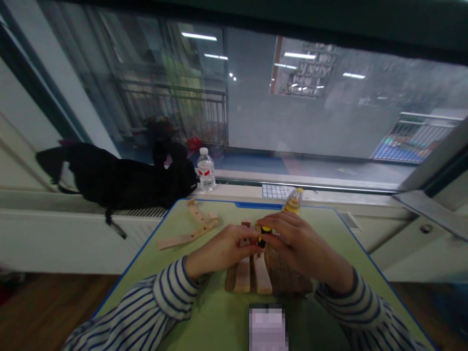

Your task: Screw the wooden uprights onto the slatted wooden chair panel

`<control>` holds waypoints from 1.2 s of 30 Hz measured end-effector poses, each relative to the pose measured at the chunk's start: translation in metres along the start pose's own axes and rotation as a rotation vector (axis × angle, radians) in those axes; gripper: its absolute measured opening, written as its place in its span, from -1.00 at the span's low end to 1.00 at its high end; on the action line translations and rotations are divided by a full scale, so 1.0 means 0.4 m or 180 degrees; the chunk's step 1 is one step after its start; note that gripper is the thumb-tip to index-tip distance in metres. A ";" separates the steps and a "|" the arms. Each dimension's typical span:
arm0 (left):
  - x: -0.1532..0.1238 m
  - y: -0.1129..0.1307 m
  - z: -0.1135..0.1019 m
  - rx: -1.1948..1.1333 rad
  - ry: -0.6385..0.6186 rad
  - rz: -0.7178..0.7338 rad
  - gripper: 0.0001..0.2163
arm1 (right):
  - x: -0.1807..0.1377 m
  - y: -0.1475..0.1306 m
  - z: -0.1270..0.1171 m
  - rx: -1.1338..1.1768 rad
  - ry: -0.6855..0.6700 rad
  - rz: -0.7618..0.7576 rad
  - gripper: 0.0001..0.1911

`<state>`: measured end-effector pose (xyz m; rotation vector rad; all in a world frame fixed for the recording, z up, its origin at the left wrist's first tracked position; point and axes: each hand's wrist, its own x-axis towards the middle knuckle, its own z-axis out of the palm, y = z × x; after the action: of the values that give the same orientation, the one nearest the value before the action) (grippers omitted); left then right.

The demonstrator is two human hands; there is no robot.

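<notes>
A short yellow-and-black screwdriver (262, 240) stands about upright over a pale wooden strip, its tip hidden. My right hand (296, 239) curls its fingers round the top of the handle. From the other side, my left hand (230, 246) pinches low on the same tool with thumb and forefinger. Beneath both hands lies a brown wooden board (288, 275). On it rest two pale wooden strips, a left strip (243, 277) and a right strip (262, 277), side by side with their far ends partly covered by my fingers.
Joined pale wooden pieces (201, 229) lie at the table's (146, 287) far left. A phone (268, 326) is at the near side. Behind my right hand stands a yellow-capped bottle (293, 200). The sill holds a water bottle (206, 173) and a black bag (127, 180).
</notes>
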<state>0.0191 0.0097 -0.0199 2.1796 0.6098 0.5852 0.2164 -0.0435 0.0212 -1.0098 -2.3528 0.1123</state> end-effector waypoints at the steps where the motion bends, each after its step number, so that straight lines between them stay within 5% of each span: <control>1: -0.001 0.000 -0.001 0.0001 -0.0033 0.0021 -0.84 | 0.000 0.000 0.001 0.0007 0.0007 0.0001 -0.74; 21: 0.004 0.005 0.000 0.0152 0.0170 -0.0082 -0.84 | 0.008 0.006 -0.015 -0.0024 0.0131 -0.0019 -0.70; 29: 0.002 0.001 0.001 0.0330 0.0259 -0.0064 -0.89 | 0.027 0.010 -0.048 -0.0236 -0.0428 -0.0106 -0.71; 36: 0.002 -0.002 0.004 0.0456 0.0296 -0.0072 -0.84 | 0.024 0.007 -0.040 -0.0139 -0.0414 -0.0059 -0.73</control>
<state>0.0204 0.0098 -0.0214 2.2852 0.7454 0.6513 0.2215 -0.0370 0.0384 -1.0292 -2.4917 0.1235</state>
